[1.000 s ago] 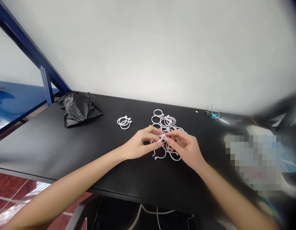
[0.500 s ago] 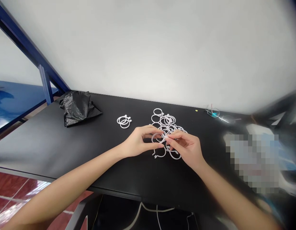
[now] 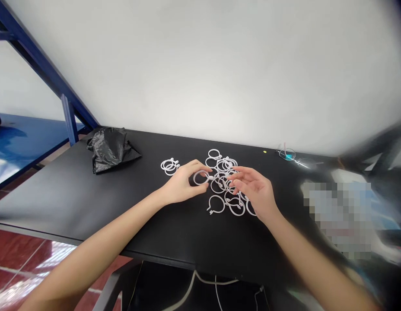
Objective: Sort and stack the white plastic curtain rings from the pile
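My left hand (image 3: 182, 183) pinches a white plastic ring (image 3: 200, 177) just above the black table (image 3: 74, 203), between the two groups of rings. My right hand (image 3: 256, 191) hovers with fingers spread and nothing in them, over the loose pile of white rings (image 3: 224, 183) at the table's middle. A small stack of closed rings (image 3: 170, 166) lies to the left of my left hand.
A crumpled black plastic bag (image 3: 109, 147) lies at the back left of the table. A small clear item with a teal spot (image 3: 287, 154) sits at the back right by the white wall. A blue metal frame (image 3: 69, 119) stands at left. Cables hang under the table's front edge.
Both hands were pinching one ring together over the pile. Now my right hand has let go and spread, and my left hand has carried the ring leftward toward the small stack.
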Demonstrator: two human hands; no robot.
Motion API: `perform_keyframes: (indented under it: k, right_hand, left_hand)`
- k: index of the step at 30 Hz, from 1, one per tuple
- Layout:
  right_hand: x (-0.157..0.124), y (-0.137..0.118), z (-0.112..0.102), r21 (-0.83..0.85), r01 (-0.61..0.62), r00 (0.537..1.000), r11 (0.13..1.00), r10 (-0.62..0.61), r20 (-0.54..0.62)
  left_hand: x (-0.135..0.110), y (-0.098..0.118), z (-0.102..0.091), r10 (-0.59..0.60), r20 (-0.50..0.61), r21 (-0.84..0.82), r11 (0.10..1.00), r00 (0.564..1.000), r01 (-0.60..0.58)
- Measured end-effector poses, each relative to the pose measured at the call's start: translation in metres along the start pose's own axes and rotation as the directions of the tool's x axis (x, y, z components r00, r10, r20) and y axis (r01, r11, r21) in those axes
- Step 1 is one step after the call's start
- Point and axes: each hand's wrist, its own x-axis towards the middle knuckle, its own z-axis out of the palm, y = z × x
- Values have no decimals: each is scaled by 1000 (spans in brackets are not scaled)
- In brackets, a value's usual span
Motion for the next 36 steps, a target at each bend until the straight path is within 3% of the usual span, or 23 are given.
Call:
perform_keyframes:
  k: [2, 5, 9, 13, 22, 28, 32, 36]
  right_hand:
    - [1, -2, 0, 3, 7, 997, 1000, -7, -76]
    - [2, -3, 1, 21, 26, 990, 999, -23, -137]
    - [6, 0, -3, 49, 48, 969, 998, -35, -246]
    - [10, 1, -10, 59, 52, 945, 997, -30, -325]
    - [12, -2, -17, 61, 73, 926, 995, -45, -376]
    - [11, 0, -17, 47, 83, 926, 995, -59, -373]
    - [8, 1, -15, 0, 85, 934, 996, -80, -349]
    - [5, -1, -12, -43, 66, 948, 997, -76, -309]
  left_hand:
    - [1, -7, -6, 32, -14, 276, 961, 999, -27]
    - [3, -19, -15, 31, 8, 609, 793, 999, -30]
    - [3, -30, -22, -55, -46, 748, 660, 997, 71]
    - [2, -38, -24, -136, -56, 791, 598, 989, 127]
    - [2, -48, -27, -158, -97, 775, 607, 983, 174]
    - [3, -34, -19, -22, -158, 713, 689, 987, 130]
    - [2, -20, -2, 103, 48, 560, 821, 994, -112]
    - [1, -20, 17, 119, 119, 486, 859, 986, -162]
